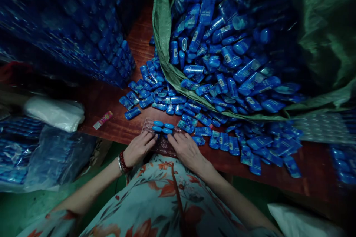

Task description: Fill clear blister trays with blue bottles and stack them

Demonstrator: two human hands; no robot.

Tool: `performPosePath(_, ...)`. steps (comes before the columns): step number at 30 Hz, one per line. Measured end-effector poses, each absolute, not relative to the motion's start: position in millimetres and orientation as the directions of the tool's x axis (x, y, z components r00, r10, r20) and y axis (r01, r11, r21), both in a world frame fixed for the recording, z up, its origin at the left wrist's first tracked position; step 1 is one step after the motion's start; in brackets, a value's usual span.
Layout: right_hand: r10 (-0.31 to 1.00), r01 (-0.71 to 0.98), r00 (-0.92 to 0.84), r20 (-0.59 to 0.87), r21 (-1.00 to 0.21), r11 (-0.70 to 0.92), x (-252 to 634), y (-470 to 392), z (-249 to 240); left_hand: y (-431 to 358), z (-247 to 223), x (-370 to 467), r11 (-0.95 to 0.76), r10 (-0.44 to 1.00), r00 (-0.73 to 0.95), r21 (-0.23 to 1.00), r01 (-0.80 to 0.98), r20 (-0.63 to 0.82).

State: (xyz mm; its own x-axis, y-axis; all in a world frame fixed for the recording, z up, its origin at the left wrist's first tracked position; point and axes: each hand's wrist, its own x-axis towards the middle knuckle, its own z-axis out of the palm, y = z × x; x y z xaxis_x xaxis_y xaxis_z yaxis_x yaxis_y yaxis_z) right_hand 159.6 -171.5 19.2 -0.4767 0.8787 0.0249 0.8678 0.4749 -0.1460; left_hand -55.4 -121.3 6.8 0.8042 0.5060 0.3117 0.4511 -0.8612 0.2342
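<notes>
Nearest to us, one floral garment is filling the lower middle. Beyond it we are seeing one green sack, lying open, with blue packs lying inside and in front, too many for counting. On the left, one tall stack of blue goods is rising. One reddish wooden table is carrying both. Our two hands are resting near each other, apart: the left hand and the right hand are bending their fingers at the near side of the blue containers; whether they are gripping, we cannot tell. Four oval tops are showing, in two rows of two, above one patterned mat, which is reaching the table's front edge. Between this mat and one pink sachet, the wood is showing; on the right, packs are crowding towards the edge. Several packs are bearing white barcode labels, but their print is looking too small for reading.
</notes>
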Motion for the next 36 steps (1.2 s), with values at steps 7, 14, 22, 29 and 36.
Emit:
performPosePath(7, 0.853, 0.847, -0.522, 0.014, -0.108, 0.52, 145, -172, 23, -130, -1, -56, -0.823, 0.558, 0.783, 0.306, 0.479, 0.275)
performPosePath(14, 0.881, 0.88, -0.474, -0.01, -0.032, 0.473, 126, -153, 24, -116, -14, -47, -0.789, 0.61, 0.688, 0.379, 0.483, 0.393)
performPosePath(22, 0.949, 0.978, -0.025, 0.314, -0.188, 0.088, 185, -174, 2, -91, -33, -80, -0.227, 0.923, -0.014, 0.575, 0.786, 0.384)
performPosePath(29, 0.982, 0.991, 0.102, 0.16, -0.105, -0.086, 190, -172, -26, -63, -65, -97, -0.066, 0.976, -0.025, 0.399, 0.915, 0.218)
performPosePath(36, 0.972, 0.933, 0.045, 0.231, -0.358, 0.041, 207, -188, -27, -113, -29, -103, -0.303, 0.927, 0.096, 0.574, 0.761, 0.362)
